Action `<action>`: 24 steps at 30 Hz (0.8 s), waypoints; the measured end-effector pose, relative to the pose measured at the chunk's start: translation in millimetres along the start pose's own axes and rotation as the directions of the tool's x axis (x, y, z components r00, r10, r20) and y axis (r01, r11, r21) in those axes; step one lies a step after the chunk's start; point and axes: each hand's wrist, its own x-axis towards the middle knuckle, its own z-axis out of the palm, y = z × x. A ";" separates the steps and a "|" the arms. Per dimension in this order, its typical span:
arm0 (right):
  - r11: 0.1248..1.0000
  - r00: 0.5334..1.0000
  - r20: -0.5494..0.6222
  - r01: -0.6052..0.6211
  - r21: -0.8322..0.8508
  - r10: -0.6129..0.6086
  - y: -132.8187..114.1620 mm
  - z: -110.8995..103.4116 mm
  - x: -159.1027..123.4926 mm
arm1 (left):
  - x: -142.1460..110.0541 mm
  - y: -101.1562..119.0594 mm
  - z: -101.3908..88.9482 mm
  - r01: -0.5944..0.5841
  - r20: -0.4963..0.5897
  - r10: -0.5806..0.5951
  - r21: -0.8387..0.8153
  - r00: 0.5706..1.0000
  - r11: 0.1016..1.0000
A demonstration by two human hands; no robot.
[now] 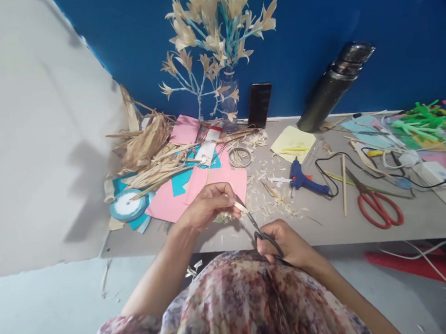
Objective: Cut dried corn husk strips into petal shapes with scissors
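Note:
My left hand [206, 205] pinches a small pale strip of dried husk [240, 207] just above the table's near edge. My right hand [289, 244] grips the black handles of a pair of scissors [259, 229], whose blades point up and left at the strip and meet its end. Both hands hover over pale husk clippings [271, 194] scattered on the grey table [328, 225]. A pink paper sheet [194, 190] lies just beyond my left hand.
A pile of dried husks [150, 152] and a blue ribbon roll [126, 205] lie at the left. A vase of husk flowers [220, 38], a phone [259, 105] and a dark flask [334, 83] stand at the blue wall. A blue glue gun [303, 178], red-handled scissors [376, 204], cables and green paper pieces [420, 123] lie right.

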 end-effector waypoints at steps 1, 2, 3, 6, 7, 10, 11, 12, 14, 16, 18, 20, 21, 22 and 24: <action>0.999 0.999 -0.026 0.034 0.022 -0.034 -0.1 0.4 0.8 | -0.7 -2.1 2.3 -0.007 -0.016 0.006 -0.041 1.000 0.999; 0.996 0.996 -0.055 0.074 0.048 -0.071 -0.4 0.8 1.5 | -1.2 -4.7 5.4 -0.022 -0.042 0.018 -0.090 0.999 0.996; 0.991 0.991 -0.082 0.115 0.073 -0.109 -0.8 1.4 2.2 | -1.5 -7.8 9.2 -0.041 -0.072 0.031 -0.141 0.997 0.989; 0.972 0.970 -0.125 0.218 0.086 -0.206 -3.3 4.9 4.6 | -0.2 -19.0 24.2 -0.133 -0.204 0.075 -0.284 0.976 0.950; 0.968 0.964 -0.134 0.239 0.071 -0.228 -4.4 6.8 5.8 | 1.1 -23.2 30.0 -0.174 -0.260 0.090 -0.325 0.961 0.930; 0.961 0.952 -0.164 0.269 0.056 -0.257 -6.7 13.2 11.3 | 6.8 -34.8 46.2 -0.239 -0.370 0.089 -0.384 0.925 0.892; 0.961 0.951 -0.179 0.268 0.066 -0.252 -7.0 15.0 13.5 | 8.8 -38.0 50.6 -0.239 -0.379 0.079 -0.397 0.922 0.886; 0.962 0.950 -0.194 0.264 0.075 -0.246 -6.9 16.4 15.6 | 10.5 -40.5 54.1 -0.235 -0.378 0.072 -0.404 0.923 0.884; 0.961 0.943 -0.227 0.266 0.078 -0.242 -6.0 17.8 18.8 | 12.7 -43.8 58.7 -0.208 -0.352 0.057 -0.408 0.934 0.889; 0.959 0.934 -0.256 0.276 0.065 -0.251 -4.4 17.5 20.2 | 13.3 -45.2 60.5 -0.177 -0.321 0.045 -0.395 0.946 0.902; 0.959 0.927 -0.275 0.278 0.049 -0.254 -2.7 16.4 20.3 | 12.6 -45.6 60.5 -0.151 -0.299 0.036 -0.371 0.953 0.916; 0.962 0.927 -0.283 0.268 0.045 -0.245 -1.1 15.3 19.8 | 11.5 -46.1 60.0 -0.123 -0.273 0.028 -0.334 0.961 0.934; 0.963 0.928 -0.284 0.264 0.046 -0.241 -0.5 14.8 19.5 | 10.9 -46.5 59.8 -0.106 -0.255 0.026 -0.307 0.966 0.946; 0.964 0.928 -0.285 0.263 0.045 -0.239 0.0 14.5 19.3 | 10.5 -47.0 59.7 -0.094 -0.239 0.027 -0.274 0.971 0.957; 0.962 0.925 -0.289 0.269 0.034 -0.249 0.5 14.1 18.9 | 10.1 -48.1 59.6 -0.087 -0.226 0.038 -0.211 0.973 0.974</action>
